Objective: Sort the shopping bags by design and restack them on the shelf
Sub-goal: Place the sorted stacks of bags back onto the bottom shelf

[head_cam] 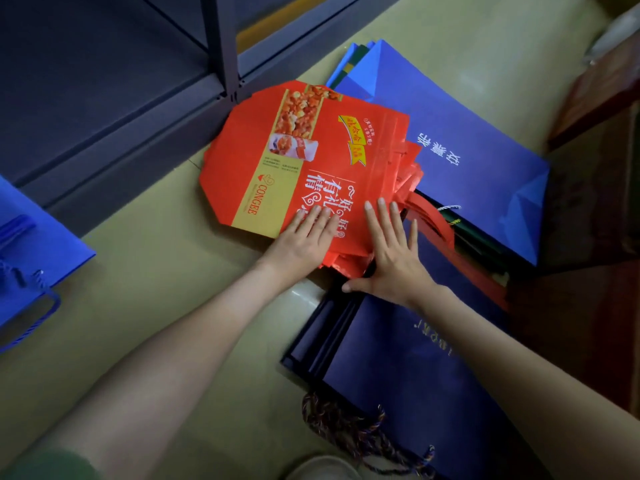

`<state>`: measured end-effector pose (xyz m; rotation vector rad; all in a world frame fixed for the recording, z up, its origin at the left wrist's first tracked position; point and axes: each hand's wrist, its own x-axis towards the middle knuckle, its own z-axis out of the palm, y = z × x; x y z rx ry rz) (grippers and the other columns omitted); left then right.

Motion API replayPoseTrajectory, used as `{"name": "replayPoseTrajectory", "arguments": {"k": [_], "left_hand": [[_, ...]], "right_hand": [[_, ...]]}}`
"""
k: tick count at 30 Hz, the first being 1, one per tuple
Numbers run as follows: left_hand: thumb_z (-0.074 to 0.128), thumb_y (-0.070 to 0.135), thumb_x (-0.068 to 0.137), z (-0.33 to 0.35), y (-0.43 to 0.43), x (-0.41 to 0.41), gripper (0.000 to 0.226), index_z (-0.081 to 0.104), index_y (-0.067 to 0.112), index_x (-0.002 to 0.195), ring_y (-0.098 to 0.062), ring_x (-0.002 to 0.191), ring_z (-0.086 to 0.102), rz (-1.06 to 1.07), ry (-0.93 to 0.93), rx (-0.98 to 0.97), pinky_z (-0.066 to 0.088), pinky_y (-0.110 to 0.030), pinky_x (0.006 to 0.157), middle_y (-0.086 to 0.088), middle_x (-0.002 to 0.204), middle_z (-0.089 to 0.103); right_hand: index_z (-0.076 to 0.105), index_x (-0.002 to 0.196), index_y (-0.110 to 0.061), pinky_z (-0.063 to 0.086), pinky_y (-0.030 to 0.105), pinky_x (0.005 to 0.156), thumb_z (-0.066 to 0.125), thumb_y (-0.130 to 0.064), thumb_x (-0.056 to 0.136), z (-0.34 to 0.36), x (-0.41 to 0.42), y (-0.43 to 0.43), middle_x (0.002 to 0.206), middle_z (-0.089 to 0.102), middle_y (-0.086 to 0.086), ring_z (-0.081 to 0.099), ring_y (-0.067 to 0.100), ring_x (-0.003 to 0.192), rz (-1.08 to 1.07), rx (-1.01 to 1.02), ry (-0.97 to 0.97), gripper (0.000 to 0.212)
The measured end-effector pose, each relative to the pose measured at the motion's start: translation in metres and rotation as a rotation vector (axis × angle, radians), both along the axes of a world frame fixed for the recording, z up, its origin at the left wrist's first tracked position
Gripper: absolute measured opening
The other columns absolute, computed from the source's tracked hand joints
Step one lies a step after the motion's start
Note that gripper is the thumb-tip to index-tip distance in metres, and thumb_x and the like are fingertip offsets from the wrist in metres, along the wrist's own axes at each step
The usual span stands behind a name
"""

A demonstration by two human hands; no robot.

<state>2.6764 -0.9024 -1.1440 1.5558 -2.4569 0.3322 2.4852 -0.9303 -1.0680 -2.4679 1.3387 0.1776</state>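
Observation:
A stack of flat red bags [304, 161] with food pictures and a yellow panel lies on the beige floor next to the dark shelf [104, 81]. My left hand [304, 237] presses flat on the near edge of the top red bag. My right hand [391, 258] lies flat on the stack's near right corner, thumb spread over a dark navy bag [415, 368]. A bright blue bag [460, 147] with white characters lies under the red stack at the right. Red handles [433, 223] stick out beside my right hand.
Another bright blue bag [31, 251] with a cord handle lies at the left edge. The navy bag's twisted cord handles [346, 427] trail toward me. Dark brown furniture [588, 202] stands at the right. The shelf's upright post [221, 43] rises behind the red stack.

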Motion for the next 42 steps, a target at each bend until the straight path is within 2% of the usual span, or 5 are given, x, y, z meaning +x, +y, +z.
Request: {"name": "replayPoseTrajectory", "arguments": {"k": [7, 16, 33, 39, 42], "left_hand": [[0.033, -0.014, 0.075, 0.069, 0.023, 0.043, 0.059, 0.047, -0.008, 0.132, -0.039, 0.123, 0.05, 0.002, 0.348, 0.131, 0.037, -0.047, 0.106, -0.027, 0.132, 0.051], [0.044, -0.006, 0.061, 0.134, 0.108, 0.092, 0.068, 0.055, -0.001, 0.128, -0.032, 0.115, 0.059, 0.15, 0.6, 0.237, 0.024, -0.019, 0.104, -0.018, 0.127, 0.059], [0.07, 0.034, 0.076, 0.175, 0.245, 0.127, 0.044, 0.051, 0.031, 0.116, 0.019, 0.082, 0.058, 0.633, 1.284, -0.154, 0.045, -0.006, 0.077, 0.027, 0.1, 0.064], [0.07, 0.043, 0.072, 0.223, 0.282, 0.155, 0.077, 0.038, 0.007, 0.132, -0.023, 0.123, 0.043, 0.757, 0.668, -0.513, 0.028, -0.033, 0.11, -0.008, 0.132, 0.047], [0.078, 0.044, 0.062, 0.247, 0.277, 0.162, 0.089, 0.042, 0.009, 0.135, -0.025, 0.114, 0.052, 0.881, 0.241, -0.302, 0.032, -0.039, 0.103, -0.009, 0.123, 0.059]], "right_hand": [[-0.009, 0.148, -0.032, -0.012, 0.051, 0.112, 0.082, -0.057, 0.054, 0.027, 0.005, -0.002, 0.157, -0.003, 0.004, -0.017, 0.013, 0.144, 0.171, -0.187, -0.145, 0.133], [0.057, 0.117, -0.004, 0.02, 0.051, 0.113, 0.066, -0.015, 0.077, 0.068, 0.078, 0.009, 0.108, 0.06, 0.017, 0.055, 0.031, 0.111, 0.438, -0.531, -0.376, 0.043], [0.063, 0.096, -0.012, 0.048, 0.039, 0.07, 0.039, -0.015, 0.076, 0.193, 0.215, 0.115, 0.082, 0.062, 0.004, 0.057, 0.03, 0.074, 0.889, -0.609, -0.279, 0.031], [0.062, 0.087, -0.011, 0.039, 0.035, 0.061, 0.052, -0.016, 0.07, 0.185, 0.265, 0.143, 0.07, 0.058, 0.003, 0.056, 0.028, 0.063, 0.953, -0.729, -0.271, 0.02], [0.062, 0.092, -0.004, 0.039, 0.034, 0.058, 0.041, -0.021, 0.072, 0.188, 0.286, 0.159, 0.068, 0.058, 0.006, 0.055, 0.028, 0.058, 1.0, -0.749, -0.323, 0.033]]}}
